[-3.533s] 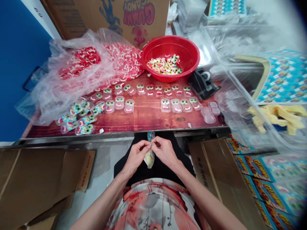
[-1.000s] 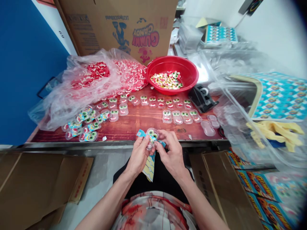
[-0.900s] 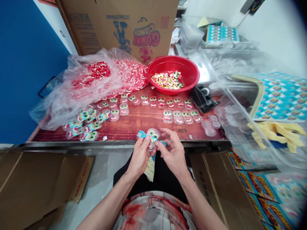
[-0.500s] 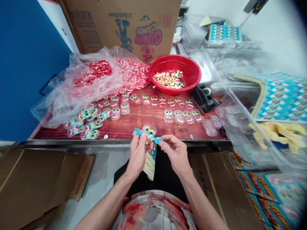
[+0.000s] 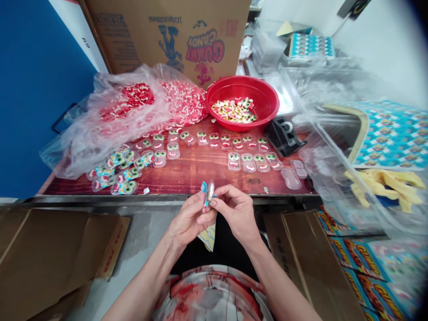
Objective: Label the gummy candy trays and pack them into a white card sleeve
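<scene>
Fingertips of both hands pinch one small clear candy case [image 5: 210, 189], turned on edge, with a blue sticker [image 5: 203, 187] against its side; the left hand [image 5: 186, 218] grips from the left and also has a yellow sticker sheet [image 5: 208, 235] hanging under it, while the right hand [image 5: 235, 213] closes on the case from the right. They hold it just off the near edge of the red-brown table [image 5: 197, 171], where rows of filled cases [image 5: 214, 140] lie before a red bowl [image 5: 242, 103] of gummy eyes.

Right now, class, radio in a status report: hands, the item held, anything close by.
Left hand and right hand both pinching candy capsule, turned edge-on. Sticker sheet hanging under left hand. Table edge just ahead.
</scene>
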{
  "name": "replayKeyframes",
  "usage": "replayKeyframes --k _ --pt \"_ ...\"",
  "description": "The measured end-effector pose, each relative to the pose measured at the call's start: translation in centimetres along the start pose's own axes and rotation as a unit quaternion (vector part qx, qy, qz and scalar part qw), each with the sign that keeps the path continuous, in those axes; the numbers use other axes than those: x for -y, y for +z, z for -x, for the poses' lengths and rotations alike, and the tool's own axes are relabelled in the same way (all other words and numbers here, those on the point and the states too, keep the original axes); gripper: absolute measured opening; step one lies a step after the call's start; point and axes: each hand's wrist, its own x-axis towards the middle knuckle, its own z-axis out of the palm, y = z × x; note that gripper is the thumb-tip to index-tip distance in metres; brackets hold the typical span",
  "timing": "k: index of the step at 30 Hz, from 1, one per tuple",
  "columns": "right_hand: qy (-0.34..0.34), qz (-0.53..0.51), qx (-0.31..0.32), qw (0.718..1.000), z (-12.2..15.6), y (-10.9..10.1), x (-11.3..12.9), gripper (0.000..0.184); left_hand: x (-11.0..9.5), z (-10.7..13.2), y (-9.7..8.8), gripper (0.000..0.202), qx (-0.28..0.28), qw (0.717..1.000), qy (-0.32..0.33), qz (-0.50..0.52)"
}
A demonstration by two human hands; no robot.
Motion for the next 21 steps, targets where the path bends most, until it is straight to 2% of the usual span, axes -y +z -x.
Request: replayKeyframes --k 3,5,9,11,16,18,21 --pt "-0.005 0.012 -0.01 1.0 0.2 0.7 0.8 0.024 -0.2 0.3 -0.2 0.037 0.004 1.0 -0.018 -0.018" --pt "-0.009 0.019 -0.013 1.0 0.0 0.8 0.9 0.032 -0.2 0.4 -0.3 0.044 -0.017 0.999 -0.014 -0.034" --pt "0.004 0.065 0.002 0.998 -0.8 0.2 0.1 0.061 0.1 0.4 -0.5 0.043 -0.065 0.993 0.06 -0.081" --pt "0.019 0.076 0.017 0.997 -1.3 0.0 -0.6 0.069 0.5 0.4 -0.8 0.039 -0.08 0.985 0.098 -0.114" --pt "0.04 0.061 0.023 0.997 -1.9 0.6 -1.4 0.063 1.8 0.4 -1.3 0.056 -0.158 0.963 0.185 -0.119" --pt "0.046 0.068 0.011 0.997 -1.8 0.9 -1.4 0.059 1.9 0.4 -1.3 0.061 -0.162 0.96 0.183 -0.135" --pt "0.041 0.072 0.001 0.997 -1.6 1.0 -1.3 0.058 1.5 0.6 -1.1 0.049 -0.165 0.959 0.171 -0.156"
